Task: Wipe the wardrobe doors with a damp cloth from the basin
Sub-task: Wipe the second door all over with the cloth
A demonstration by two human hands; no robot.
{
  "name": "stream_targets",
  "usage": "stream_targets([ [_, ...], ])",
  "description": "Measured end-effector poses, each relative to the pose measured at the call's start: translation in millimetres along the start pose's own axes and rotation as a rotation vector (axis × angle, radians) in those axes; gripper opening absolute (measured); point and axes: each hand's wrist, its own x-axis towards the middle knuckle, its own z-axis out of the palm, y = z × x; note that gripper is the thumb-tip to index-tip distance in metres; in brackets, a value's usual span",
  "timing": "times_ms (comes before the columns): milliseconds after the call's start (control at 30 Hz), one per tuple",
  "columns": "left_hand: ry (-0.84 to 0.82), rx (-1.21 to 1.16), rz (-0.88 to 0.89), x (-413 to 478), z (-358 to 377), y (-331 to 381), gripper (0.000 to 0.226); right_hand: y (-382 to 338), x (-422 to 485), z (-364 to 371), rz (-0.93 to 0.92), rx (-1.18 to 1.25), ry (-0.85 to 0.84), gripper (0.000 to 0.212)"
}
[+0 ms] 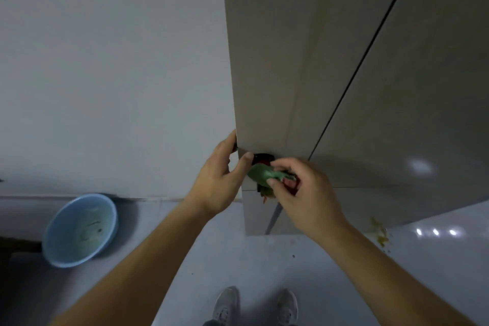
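Observation:
A tall beige wardrobe [275,61] stands in front of me, its door edge running down the middle of the view. My left hand [219,180] grips the corner edge of that door, thumb on the front and fingers behind. My right hand [304,193] is closed on a bunched green and red cloth [260,174], held against the low part of the door just right of my left thumb. A blue basin [79,230] with murky water sits on the floor at the lower left, tilted against the wall.
A grey wall [105,74] fills the left side. A second wardrobe door [410,114] lies to the right beyond a dark gap. Yellowish spill marks [382,235] dot the glossy floor at the right. My grey shoes [227,304] stand below.

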Motion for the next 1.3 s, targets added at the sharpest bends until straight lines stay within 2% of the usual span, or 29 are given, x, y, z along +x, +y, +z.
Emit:
stream_targets([
  [67, 0.06, 0.001, -0.073, -4, 8, 1, 0.054, 0, 8, -6, 0.036, 0.089, -0.062, 0.021],
  [133, 0.151, -0.006, -0.132, -11, 16, 2, 0.047, 1, 15, -9, 0.05, 0.127, -0.135, 0.016],
  [233, 0.232, -0.079, -0.182, -22, 25, 7, 0.031, 5, 23, -7, -0.057, 0.002, -0.193, 0.012],
  [333, 0.184, -0.192, -0.242, -22, 29, 7, 0.017, 8, 28, -4, -0.118, -0.15, -0.178, 0.026],
  [467, 0.172, -0.348, -0.323, -14, 29, 10, 0.027, 7, 29, -5, -0.093, -0.311, -0.229, 0.05],
  [600, 0.17, -0.384, -0.369, -8, 25, 9, 0.031, 2, 38, -7, -0.027, -0.187, -0.131, 0.021],
  [733, 0.183, -0.419, -0.387, -6, 23, 4, 0.03, -5, 44, 9, -0.092, -0.198, -0.136, 0.024],
  [833, 0.176, -0.447, -0.416, -5, 24, 2, 0.031, 7, 48, 16, -0.139, -0.342, -0.018, 0.022],
  [933, 0.15, -0.475, -0.415, 0, 24, 3, 0.03, 13, 49, 13, -0.211, -0.347, 0.06, 0.021],
  [1067, 0.131, -0.548, -0.42, 5, 22, 4, 0.032, 17, 42, 18, -0.478, -0.627, -0.059, 0.037],
  [1200, 0.116, -0.547, -0.418, 5, 22, 2, 0.031, 26, 26, 15, -0.447, -0.876, -0.262, 0.061],
  [1300, 0.115, -0.5, -0.404, 5, 26, 3, 0.029, 43, 19, -6, -0.352, -0.905, -0.229, 0.06],
])
